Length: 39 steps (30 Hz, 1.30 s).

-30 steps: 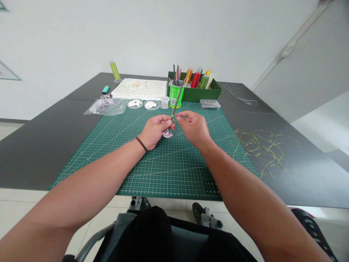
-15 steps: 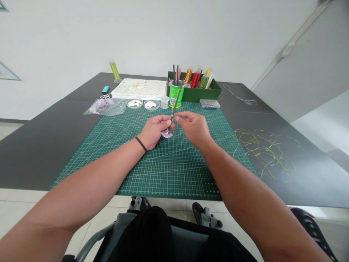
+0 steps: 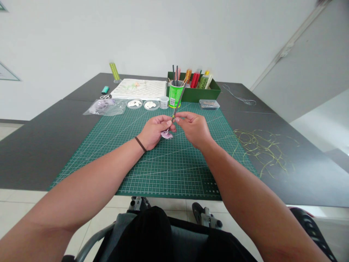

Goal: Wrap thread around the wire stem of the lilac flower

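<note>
Mid-frame: left hand [image 3: 155, 131] pinches dark stick [image 3: 178, 103] above purple petals [image 3: 167, 135]. Right hand [image 3: 194, 127] narrow beside yellow-green band [image 3: 173, 116], can't tell if gripping. Best hold stick steady, petals unsquashed.

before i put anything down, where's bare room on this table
Bare: cutting mat between left forearm and right forearm; dark tabletop left of the mat, nearer than the plastic bag. Crowded: the mat's far edge (dishes, tub, green can).

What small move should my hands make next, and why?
Perhaps circle the right hand around the dark stick at its yellow-green band: the left hand holds the stick just below, and the right hand is close by. Whether it holds anything is unclear.
</note>
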Each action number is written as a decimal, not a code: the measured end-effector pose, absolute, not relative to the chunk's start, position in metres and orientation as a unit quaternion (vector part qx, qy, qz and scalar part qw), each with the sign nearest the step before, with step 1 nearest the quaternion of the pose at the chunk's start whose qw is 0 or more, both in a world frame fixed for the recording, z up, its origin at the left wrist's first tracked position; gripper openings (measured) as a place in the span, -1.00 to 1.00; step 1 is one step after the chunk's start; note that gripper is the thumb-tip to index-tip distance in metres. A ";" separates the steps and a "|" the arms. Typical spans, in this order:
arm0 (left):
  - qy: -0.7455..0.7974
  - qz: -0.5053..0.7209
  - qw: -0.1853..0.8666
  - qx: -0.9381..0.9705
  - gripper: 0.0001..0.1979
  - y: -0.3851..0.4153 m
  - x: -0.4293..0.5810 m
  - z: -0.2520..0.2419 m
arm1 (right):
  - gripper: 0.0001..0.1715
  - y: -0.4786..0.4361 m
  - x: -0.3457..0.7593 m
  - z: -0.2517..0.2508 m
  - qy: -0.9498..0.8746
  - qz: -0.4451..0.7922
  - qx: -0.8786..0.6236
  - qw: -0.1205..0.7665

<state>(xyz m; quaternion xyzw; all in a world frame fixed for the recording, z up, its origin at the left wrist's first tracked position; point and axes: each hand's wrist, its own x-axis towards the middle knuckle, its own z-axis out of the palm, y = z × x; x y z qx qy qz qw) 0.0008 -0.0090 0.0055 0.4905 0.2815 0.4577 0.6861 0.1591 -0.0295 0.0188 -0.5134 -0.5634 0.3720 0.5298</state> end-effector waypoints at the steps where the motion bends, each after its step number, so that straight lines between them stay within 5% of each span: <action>1: 0.278 0.453 0.689 0.492 -0.71 -0.009 0.000 0.005 | -0.77 -0.030 0.159 0.019 -0.561 0.371 -0.517 0.529; 10: 0.230 0.416 0.743 0.471 -0.60 -0.009 -0.003 0.007 | -0.74 -0.032 0.158 0.021 -0.547 0.423 -0.485 0.535; 27: 0.174 0.327 0.832 0.412 -0.73 -0.012 -0.009 0.011 | -0.58 -0.038 0.155 0.023 -0.503 0.591 -0.375 0.507; 34: 0.239 0.397 0.772 0.436 -0.73 -0.010 -0.001 0.009 | -0.75 -0.033 0.153 0.020 -0.508 0.525 -0.434 0.527; 39: 0.336 0.461 0.629 0.528 -0.76 -0.009 0.005 0.005 | -0.84 -0.026 0.152 0.011 -0.523 0.450 -0.479 0.543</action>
